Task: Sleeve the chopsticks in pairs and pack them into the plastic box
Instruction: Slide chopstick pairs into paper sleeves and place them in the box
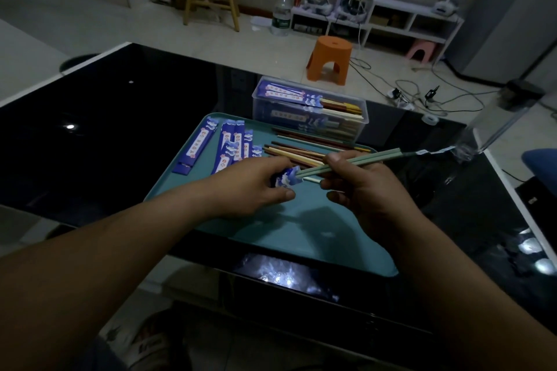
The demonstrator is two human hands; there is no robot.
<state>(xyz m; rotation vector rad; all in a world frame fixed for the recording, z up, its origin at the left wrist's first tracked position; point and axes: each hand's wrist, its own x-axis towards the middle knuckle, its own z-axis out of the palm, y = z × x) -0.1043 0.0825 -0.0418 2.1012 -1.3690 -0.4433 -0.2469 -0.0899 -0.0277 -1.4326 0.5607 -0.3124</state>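
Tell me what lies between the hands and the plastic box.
Loose chopsticks lie on the teal tray there, beyond the left hand and right hand, just before the plastic box; head view shows it.

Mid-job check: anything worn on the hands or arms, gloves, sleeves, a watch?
Nothing shows. The left hand and right hand are bare: no gloves, rings or watch. Both forearms are uncovered as far as the frame's edge, no sleeve in view.

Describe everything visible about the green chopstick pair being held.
The green chopstick pair is two slim, smooth, pale-green sticks lying side by side, angled up toward the right. The right hand pinches them near mid-length. Their near ends sit at the mouth of a blue patterned sleeve held by the left hand, over the teal tray.
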